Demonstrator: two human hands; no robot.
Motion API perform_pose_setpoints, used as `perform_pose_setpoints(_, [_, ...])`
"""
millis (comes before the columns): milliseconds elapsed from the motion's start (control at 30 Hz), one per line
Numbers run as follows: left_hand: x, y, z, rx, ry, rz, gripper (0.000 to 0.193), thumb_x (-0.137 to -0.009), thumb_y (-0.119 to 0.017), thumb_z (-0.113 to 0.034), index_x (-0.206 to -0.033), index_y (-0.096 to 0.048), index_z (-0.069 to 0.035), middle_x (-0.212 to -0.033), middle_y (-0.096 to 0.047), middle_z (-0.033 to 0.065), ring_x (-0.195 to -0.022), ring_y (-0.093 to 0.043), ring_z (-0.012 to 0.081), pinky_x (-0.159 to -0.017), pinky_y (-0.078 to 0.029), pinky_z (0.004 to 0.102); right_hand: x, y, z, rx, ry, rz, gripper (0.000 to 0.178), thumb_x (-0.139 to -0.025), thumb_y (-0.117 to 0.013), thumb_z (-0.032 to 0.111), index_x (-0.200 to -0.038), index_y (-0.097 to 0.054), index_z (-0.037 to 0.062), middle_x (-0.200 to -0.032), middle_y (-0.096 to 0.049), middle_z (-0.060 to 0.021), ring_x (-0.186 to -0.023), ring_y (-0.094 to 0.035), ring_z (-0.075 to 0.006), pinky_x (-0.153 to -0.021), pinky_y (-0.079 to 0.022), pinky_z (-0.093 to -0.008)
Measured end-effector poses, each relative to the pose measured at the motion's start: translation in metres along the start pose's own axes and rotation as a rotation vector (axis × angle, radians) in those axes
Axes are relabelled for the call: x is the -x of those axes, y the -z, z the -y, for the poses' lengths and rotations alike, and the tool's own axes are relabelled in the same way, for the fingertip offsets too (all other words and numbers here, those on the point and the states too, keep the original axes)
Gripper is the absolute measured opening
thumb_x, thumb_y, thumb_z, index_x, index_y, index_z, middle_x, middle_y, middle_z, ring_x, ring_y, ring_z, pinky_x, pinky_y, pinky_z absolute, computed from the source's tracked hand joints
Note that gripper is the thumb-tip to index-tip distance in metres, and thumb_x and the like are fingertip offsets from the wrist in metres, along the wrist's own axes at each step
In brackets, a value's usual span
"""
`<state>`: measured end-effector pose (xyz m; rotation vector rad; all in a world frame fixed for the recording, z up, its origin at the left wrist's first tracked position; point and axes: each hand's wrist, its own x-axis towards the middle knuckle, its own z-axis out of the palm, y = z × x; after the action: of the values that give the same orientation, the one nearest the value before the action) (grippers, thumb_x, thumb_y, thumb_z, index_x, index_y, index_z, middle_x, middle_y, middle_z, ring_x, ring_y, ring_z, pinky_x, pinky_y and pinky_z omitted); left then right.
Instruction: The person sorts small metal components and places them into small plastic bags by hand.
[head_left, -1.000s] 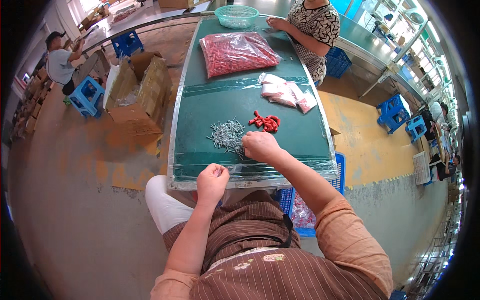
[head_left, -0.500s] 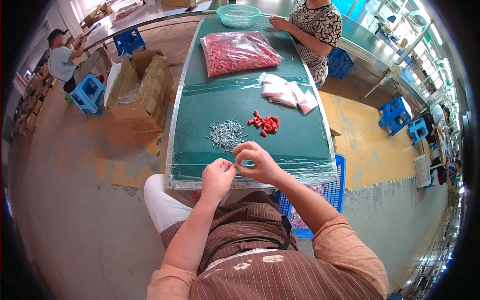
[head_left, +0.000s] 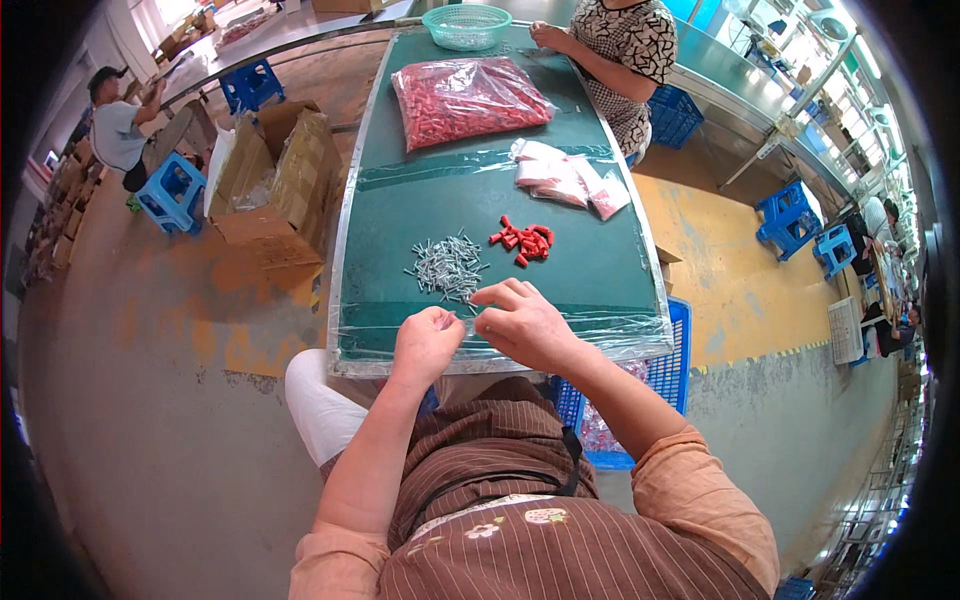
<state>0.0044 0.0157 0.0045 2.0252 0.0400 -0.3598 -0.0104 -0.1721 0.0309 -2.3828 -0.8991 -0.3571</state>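
My left hand (head_left: 426, 346) is closed at the near edge of the table. A sliver of pinkish, filmy material (head_left: 447, 320) shows at its fingertips, too small to name. Just to its right, apart from it, my right hand (head_left: 524, 325) has bent fingers drawn together toward the left; whatever they pinch is hidden. Right beyond both hands lies a loose pile of small grey metal screws (head_left: 447, 267). Beside that pile, to the right, sits a smaller heap of red plastic plugs (head_left: 523, 240).
Flat small plastic bags (head_left: 560, 178) lie farther right. Behind them are a large clear bag of red plugs (head_left: 470, 102) and a green basket (head_left: 467, 28). A person (head_left: 625, 60) works at the far right side. An open carton (head_left: 275, 185) stands left, a blue crate (head_left: 668, 375) right.
My hands have come apart from fingertips meeting. The right hand's fingers have moved from a rounded pinch to a lower, flatter bend beside the screws; the left has shifted slightly left.
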Motion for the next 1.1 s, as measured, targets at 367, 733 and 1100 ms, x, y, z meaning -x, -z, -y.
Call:
perform_pose_setpoints(367, [-0.012,0.007,0.007,0.250,0.201,0.075,0.019,-0.081,-0.060,-0.019,-0.075,-0.062,-0.001,-0.067,-0.063,0.0030,-0.052,-0.049,0.0091,-0.049,-0.041,0.0271,-0.004,-0.001,-0.073,0.124,-0.550,-0.077,0.016,-0.081,-0.059,0.013,-0.095,-0.062,0.0071,-0.099,-0.061,-0.0140,-0.096,-0.059,-0.0322,-0.081,-0.049,-0.0400])
perform_pose_setpoints(733, [-0.017,0.011,0.019,0.421,0.365,0.131,0.009,-0.081,-0.060,-0.011,-0.075,-0.055,-0.006,-0.062,-0.048,-0.0030,-0.046,-0.035,0.0027,-0.039,-0.025,0.0208,-0.017,-0.014,-0.104,0.349,-0.521,0.107,0.017,-0.080,-0.056,0.012,-0.096,-0.061,0.0064,-0.100,-0.058,-0.0177,-0.090,-0.061,-0.0332,-0.073,-0.050,-0.0440])
perform_pose_setpoints(1100, [-0.012,0.003,0.023,0.255,0.161,0.031,0.011,-0.080,-0.060,-0.014,-0.076,-0.060,-0.004,-0.065,-0.059,0.0010,-0.049,-0.042,0.0052,-0.041,-0.033,0.0229,-0.017,-0.001,-0.090,0.210,-0.628,0.144,0.023,-0.081,-0.053,0.011,-0.103,-0.059,0.0054,-0.103,-0.058,-0.0193,-0.093,-0.059,-0.0372,-0.079,-0.048,-0.0455])
